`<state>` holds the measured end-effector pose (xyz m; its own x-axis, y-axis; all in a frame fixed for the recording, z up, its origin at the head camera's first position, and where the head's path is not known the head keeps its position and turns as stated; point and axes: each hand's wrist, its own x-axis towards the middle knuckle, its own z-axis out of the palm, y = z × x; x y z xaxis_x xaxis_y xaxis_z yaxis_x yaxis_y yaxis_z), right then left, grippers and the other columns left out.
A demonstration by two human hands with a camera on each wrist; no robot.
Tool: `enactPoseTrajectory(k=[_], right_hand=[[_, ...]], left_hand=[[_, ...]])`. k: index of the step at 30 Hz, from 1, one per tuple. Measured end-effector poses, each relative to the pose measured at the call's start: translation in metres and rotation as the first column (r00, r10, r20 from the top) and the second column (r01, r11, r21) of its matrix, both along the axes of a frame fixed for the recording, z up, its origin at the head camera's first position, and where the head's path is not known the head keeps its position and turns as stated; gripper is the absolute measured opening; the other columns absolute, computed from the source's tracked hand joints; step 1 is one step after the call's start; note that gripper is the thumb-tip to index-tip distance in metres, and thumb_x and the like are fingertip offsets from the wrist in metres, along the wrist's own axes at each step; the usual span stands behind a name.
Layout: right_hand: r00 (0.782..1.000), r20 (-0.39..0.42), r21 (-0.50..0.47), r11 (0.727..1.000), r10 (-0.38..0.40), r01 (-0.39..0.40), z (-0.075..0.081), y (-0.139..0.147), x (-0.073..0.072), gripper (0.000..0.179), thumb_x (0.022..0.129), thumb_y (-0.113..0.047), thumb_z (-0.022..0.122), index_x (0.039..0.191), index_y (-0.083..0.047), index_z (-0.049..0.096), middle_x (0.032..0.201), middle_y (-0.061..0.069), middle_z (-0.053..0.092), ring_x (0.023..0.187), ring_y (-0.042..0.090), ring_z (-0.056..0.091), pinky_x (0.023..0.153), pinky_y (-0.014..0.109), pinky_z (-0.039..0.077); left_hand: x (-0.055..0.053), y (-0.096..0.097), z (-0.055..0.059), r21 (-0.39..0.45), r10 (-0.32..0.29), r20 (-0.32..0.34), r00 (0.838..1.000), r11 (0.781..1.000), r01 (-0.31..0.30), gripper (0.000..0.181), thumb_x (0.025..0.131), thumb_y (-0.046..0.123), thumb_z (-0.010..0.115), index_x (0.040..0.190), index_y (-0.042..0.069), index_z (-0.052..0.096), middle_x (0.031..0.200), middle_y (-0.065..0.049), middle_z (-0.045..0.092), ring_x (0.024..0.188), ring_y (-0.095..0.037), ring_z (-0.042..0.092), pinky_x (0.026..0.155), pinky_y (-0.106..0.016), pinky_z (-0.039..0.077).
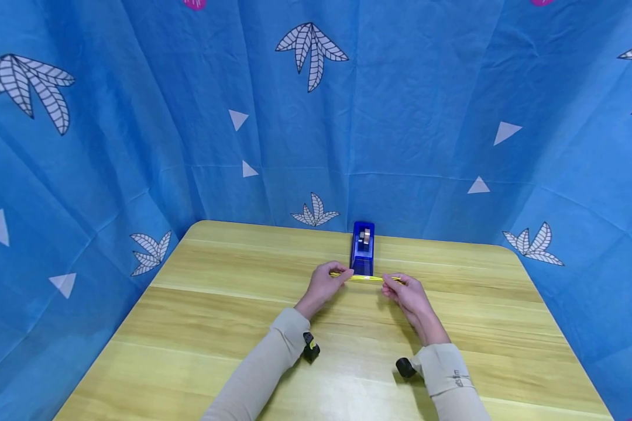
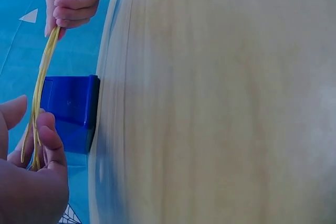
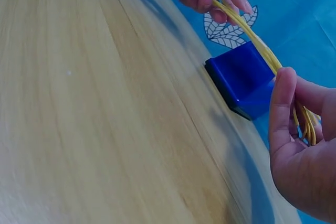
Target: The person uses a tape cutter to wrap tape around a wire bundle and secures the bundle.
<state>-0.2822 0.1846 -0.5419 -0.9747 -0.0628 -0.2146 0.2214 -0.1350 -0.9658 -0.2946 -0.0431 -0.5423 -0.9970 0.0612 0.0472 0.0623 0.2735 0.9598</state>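
A thin bundle of yellow cord (image 1: 366, 278) is stretched level between both hands, just in front of a blue tape dispenser (image 1: 355, 257). My left hand (image 1: 326, 285) holds one end, where loose strand tips stick out in the left wrist view. The other end is pinched by my right hand (image 1: 408, 295) between thumb and fingers, and looped strands (image 3: 307, 127) show below the thumb in the right wrist view. A pale patch, perhaps clear tape, shows at the middle of the bundle. The dispenser's front lies partly behind the cord.
The light wooden table (image 1: 200, 316) ends at the back against a blue patterned curtain (image 1: 421, 117), which also hangs along both sides. The dispenser stands close to the table's far edge. Black wrist cameras (image 1: 311, 348) hang below both sleeves.
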Motion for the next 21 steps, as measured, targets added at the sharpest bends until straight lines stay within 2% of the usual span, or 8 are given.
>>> enactPoseTrajectory(k=[3, 6, 11, 14, 18, 21], right_hand=[[1.0, 0.003, -0.007, 1.0, 0.0, 0.0, 0.0003, -0.0005, -0.0001, 0.018, 0.105, -0.011, 0.061, 0.114, 0.004, 0.064, 0.092, 0.006, 0.07, 0.076, 0.008, 0.069, 0.079, 0.021, 0.061], [1.0, -0.006, -0.008, 1.0, 0.003, -0.003, 0.0005, -0.0008, 0.0002, 0.018, 0.105, -0.011, 0.061, 0.114, 0.004, 0.064, 0.094, 0.007, 0.07, 0.078, 0.008, 0.07, 0.081, 0.021, 0.061], [0.999, -0.039, 0.006, 1.0, -0.01, 0.01, -0.0014, -0.0003, 0.0002, 0.015, 0.104, -0.01, 0.063, 0.11, 0.002, 0.067, 0.092, 0.006, 0.069, 0.078, 0.01, 0.071, 0.082, 0.023, 0.062], [0.999, -0.054, 0.013, 1.0, -0.002, 0.003, -0.0023, -0.0002, 0.0004, 0.019, 0.104, -0.009, 0.063, 0.114, 0.006, 0.066, 0.092, 0.007, 0.069, 0.077, 0.01, 0.071, 0.081, 0.024, 0.062], [0.999, -0.038, 0.051, 0.999, 0.016, -0.014, -0.0024, -0.0009, 0.0001, 0.032, 0.107, -0.015, 0.059, 0.127, 0.01, 0.059, 0.097, 0.009, 0.068, 0.079, 0.011, 0.07, 0.081, 0.024, 0.062], [0.999, -0.023, 0.102, 0.994, 0.03, -0.027, -0.0014, -0.0022, -0.0008, 0.046, 0.109, -0.025, 0.054, 0.143, 0.006, 0.048, 0.11, 0.014, 0.065, 0.085, 0.013, 0.07, 0.082, 0.025, 0.061]], left_hand=[[-0.0001, -0.0004, 0.0003, 0.005, 0.018, 0.008, 1.0, 1.0, -0.018, 0.023, 0.097, 0.029, 0.075, 0.106, 0.008, 0.073, 0.107, -0.007, 0.072, 0.079, -0.017, 0.071, 0.073, -0.027, 0.06], [-0.0008, 0.0, 0.0002, 0.022, 0.04, 0.044, 0.998, 0.999, -0.041, 0.026, 0.098, 0.03, 0.074, 0.11, 0.008, 0.069, 0.105, -0.008, 0.072, 0.074, -0.016, 0.069, 0.068, -0.027, 0.058], [-0.0012, 0.0019, 0.0, 0.13, 0.03, 0.154, 0.988, 0.99, -0.05, 0.028, 0.099, 0.028, 0.072, 0.111, 0.003, 0.065, 0.086, -0.012, 0.072, 0.063, -0.013, 0.063, 0.057, -0.023, 0.056], [-0.0013, 0.0038, -0.0003, 0.171, 0.015, 0.19, 0.982, 0.984, -0.048, 0.024, 0.099, 0.024, 0.072, 0.106, 0.001, 0.067, 0.077, -0.011, 0.071, 0.061, -0.012, 0.061, 0.056, -0.021, 0.054], [-0.0023, 0.0056, 0.0001, 0.181, 0.015, 0.17, 0.985, 0.982, -0.046, 0.017, 0.098, 0.018, 0.073, 0.101, 0.002, 0.068, 0.075, -0.007, 0.07, 0.061, -0.011, 0.062, 0.059, -0.021, 0.054], [-0.003, 0.0062, 0.0018, 0.195, 0.009, 0.15, 0.989, 0.98, -0.038, 0.013, 0.098, 0.015, 0.072, 0.099, 0.002, 0.067, 0.079, -0.007, 0.069, 0.065, -0.011, 0.063, 0.061, -0.021, 0.055]])
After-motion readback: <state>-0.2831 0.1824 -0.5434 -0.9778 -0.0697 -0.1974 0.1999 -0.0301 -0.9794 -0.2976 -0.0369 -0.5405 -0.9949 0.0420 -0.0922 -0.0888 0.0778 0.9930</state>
